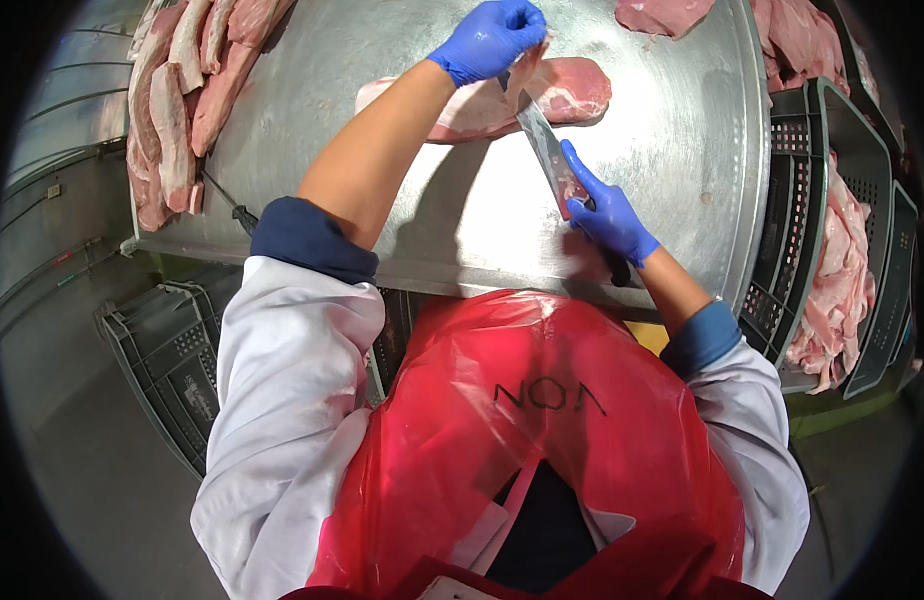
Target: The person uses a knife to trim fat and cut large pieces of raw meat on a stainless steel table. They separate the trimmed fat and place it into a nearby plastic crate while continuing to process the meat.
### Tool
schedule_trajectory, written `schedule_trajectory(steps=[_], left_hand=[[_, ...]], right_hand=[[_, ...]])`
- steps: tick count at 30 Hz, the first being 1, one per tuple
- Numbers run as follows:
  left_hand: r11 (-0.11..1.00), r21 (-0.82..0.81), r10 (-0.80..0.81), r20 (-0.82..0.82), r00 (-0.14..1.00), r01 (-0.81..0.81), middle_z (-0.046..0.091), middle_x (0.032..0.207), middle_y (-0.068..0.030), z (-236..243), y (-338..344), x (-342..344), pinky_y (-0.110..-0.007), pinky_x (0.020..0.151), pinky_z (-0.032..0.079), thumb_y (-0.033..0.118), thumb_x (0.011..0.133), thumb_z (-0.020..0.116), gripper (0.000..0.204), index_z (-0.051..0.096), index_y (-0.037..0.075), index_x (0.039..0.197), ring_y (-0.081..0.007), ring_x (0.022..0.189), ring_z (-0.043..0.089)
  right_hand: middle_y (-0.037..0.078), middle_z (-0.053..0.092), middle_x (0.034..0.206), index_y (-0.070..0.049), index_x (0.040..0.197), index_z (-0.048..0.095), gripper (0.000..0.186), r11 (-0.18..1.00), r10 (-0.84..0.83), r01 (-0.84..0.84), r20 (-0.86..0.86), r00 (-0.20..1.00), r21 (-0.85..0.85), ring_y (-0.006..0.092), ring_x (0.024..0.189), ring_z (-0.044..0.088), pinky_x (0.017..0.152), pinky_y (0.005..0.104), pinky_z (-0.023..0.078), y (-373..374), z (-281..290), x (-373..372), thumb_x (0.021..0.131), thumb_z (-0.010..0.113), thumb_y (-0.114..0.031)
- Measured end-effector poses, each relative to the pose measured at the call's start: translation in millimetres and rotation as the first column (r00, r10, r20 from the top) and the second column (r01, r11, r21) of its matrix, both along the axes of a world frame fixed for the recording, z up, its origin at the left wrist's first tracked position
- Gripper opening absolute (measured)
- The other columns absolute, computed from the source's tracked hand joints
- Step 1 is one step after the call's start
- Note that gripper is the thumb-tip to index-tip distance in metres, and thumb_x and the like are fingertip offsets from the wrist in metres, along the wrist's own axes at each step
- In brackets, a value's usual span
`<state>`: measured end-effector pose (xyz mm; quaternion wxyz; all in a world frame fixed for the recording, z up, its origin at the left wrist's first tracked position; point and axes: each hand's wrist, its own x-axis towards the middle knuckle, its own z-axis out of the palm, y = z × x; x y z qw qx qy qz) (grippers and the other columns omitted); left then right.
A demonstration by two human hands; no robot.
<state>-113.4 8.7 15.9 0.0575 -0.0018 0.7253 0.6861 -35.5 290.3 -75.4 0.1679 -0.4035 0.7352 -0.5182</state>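
A pale pink slab of pork loin (572,88) with a layer of fat lies across the far middle of the metal table. My left hand (490,42), in a blue glove, is closed above it, pinching a thin strip of fat or trim (525,68) pulled up from the slab. Gloved in blue too, my right hand (610,218) grips the dark handle of a knife (544,145). Its blade points away from me, with the tip at the slab beneath the lifted strip. Part of the slab is hidden behind my left wrist.
The metal table (682,190) has a raised rim. Long meat pieces (172,110) are stacked at its left, beside a thin rod with a black handle (244,217). More meat (664,14) lies at the far right. Dark crates (797,230), one holding trimmings (837,290), stand rightward; another crate (167,350) stands lower left.
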Motion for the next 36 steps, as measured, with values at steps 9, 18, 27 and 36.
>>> schedule_trajectory(steps=[9, 18, 27, 36], left_hand=[[0.971, 0.083, 0.223, 0.007, 0.975, -0.223, 0.058, 0.074, 0.0012, 23, -2, 11, -0.024, 0.059, 0.042, 0.015, 0.096, 0.063, 0.009, 0.062, 0.008, 0.089, -0.0082, 0.065, 0.051], [0.942, 0.281, 0.229, -0.131, 0.965, -0.185, 0.052, 0.068, 0.0026, 39, -10, 26, -0.024, 0.053, 0.037, 0.016, 0.093, 0.062, 0.011, 0.062, 0.008, 0.086, -0.0082, 0.058, 0.045], [0.388, -0.917, 0.604, 0.181, 0.776, -0.088, 0.061, 0.085, -0.0110, 8, -197, 180, -0.040, 0.084, 0.049, 0.025, 0.088, 0.071, 0.027, 0.059, 0.001, 0.092, -0.0200, 0.087, 0.059], [0.343, -0.937, 0.374, 0.070, 0.925, -0.068, 0.069, 0.098, -0.0268, -32, -23, 173, -0.053, 0.088, 0.049, 0.029, 0.097, 0.053, 0.032, 0.061, -0.001, 0.099, -0.0442, 0.094, 0.067]], right_hand=[[0.011, 0.065, 0.076, -0.023, 0.161, 0.019, 0.075, 0.985, 0.010, -0.078, 0.405, 0.914, 0.152, 0.0178, 0.058, 0.063, 0.060, 0.0340, 0.057, -39, 47, 9, 0.095, 0.052, -0.019], [0.024, 0.069, 0.084, -0.019, 0.162, 0.012, 0.077, 0.947, -0.094, -0.047, 0.413, 0.906, 0.318, 0.0334, 0.065, 0.069, 0.065, 0.0441, 0.056, -102, 61, 26, 0.095, 0.051, -0.022], [0.009, 0.064, 0.068, -0.032, 0.160, 0.022, 0.069, 0.956, -0.220, 0.181, 0.155, 0.963, 0.233, 0.0159, 0.056, 0.061, 0.058, 0.0324, 0.054, -71, 43, -59, 0.099, 0.051, -0.021], [0.016, 0.068, 0.075, -0.029, 0.160, 0.025, 0.073, 0.981, -0.156, 0.132, 0.179, 0.971, 0.142, 0.0178, 0.067, 0.067, 0.069, 0.0357, 0.056, -106, 48, -48, 0.095, 0.055, -0.013]])
